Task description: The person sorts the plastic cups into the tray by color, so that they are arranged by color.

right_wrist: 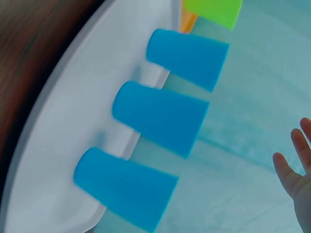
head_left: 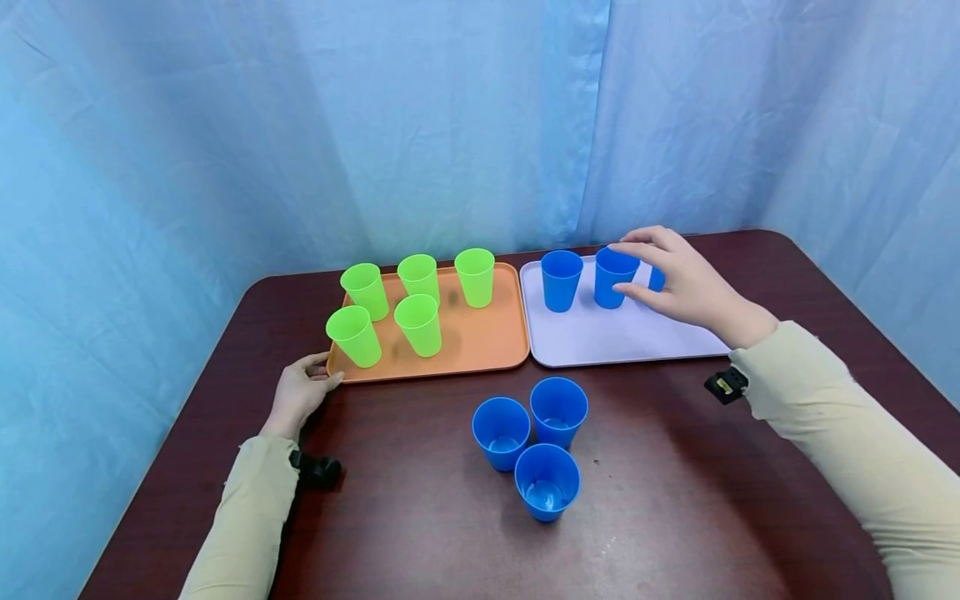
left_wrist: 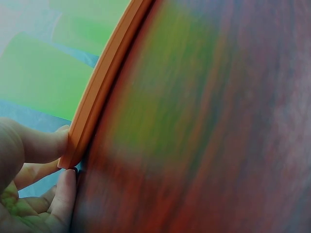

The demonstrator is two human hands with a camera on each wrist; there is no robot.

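My right hand (head_left: 626,268) hovers with spread fingers at the middle blue cup (head_left: 615,283) on the pale tray (head_left: 600,337). In the right wrist view its fingertips (right_wrist: 296,165) stand apart from the row of three blue cups (right_wrist: 160,116) on the pale tray (right_wrist: 63,145). A second cup (head_left: 561,279) stands to the left; the third (head_left: 657,277) is mostly hidden behind my hand. My left hand (head_left: 318,371) rests on the table, with its thumb (left_wrist: 41,143) and a fingertip against the near-left corner of the orange tray (left_wrist: 104,82), which holds several green cups (head_left: 420,323).
Three more blue cups (head_left: 547,481) stand together on the dark wooden table (head_left: 675,500) in front of the trays. The orange tray (head_left: 480,342) and the pale tray lie side by side. A blue curtain (head_left: 450,125) closes off the back and sides.
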